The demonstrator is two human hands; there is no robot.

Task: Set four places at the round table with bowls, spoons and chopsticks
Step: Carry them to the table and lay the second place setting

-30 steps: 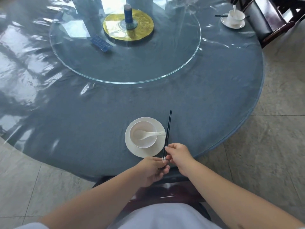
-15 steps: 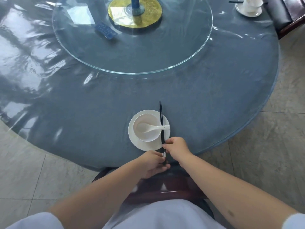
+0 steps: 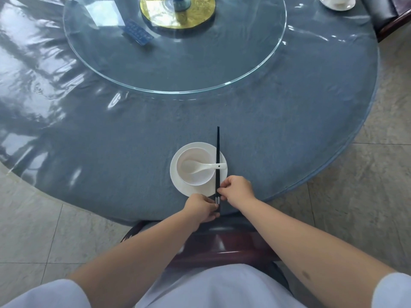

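Both hands are closed on the near ends of the black chopsticks (image 3: 218,165): the left hand (image 3: 201,207) is curled around the very end, just at the table edge, and the right hand (image 3: 239,188) pinches the pair a little farther up with fingertips and thumb. The chopsticks are held together as one straight pair, pointing away from the person toward the table's middle. They are laid across the right part of the white saucer (image 3: 181,185) and over the handle of the white spoon (image 3: 200,167), their far tips reaching past the saucer's rim onto the cloth.

The spoon is seen lying in the white bowl (image 3: 195,180), its scoop in the hollow and its handle sticking out to the right over the bowl's rim. The bowl is set on the saucer, and the saucer is placed near the front edge of the round table (image 3: 289,130) — which is covered in blue-grey cloth under a clear, shiny plastic sheet.

Farther in, a large glass turntable (image 3: 200,70) is seen, with a gold disc (image 3: 195,16) at its centre and a blue remote-like object (image 3: 138,33) lying on the glass. At the far right edge of the table another white place setting (image 3: 337,2) is partly cut off by the frame — beside it, a dark chair (image 3: 387,16). A dark wooden chair back (image 3: 222,245) stands between the person and the table, over a tiled floor (image 3: 367,207).
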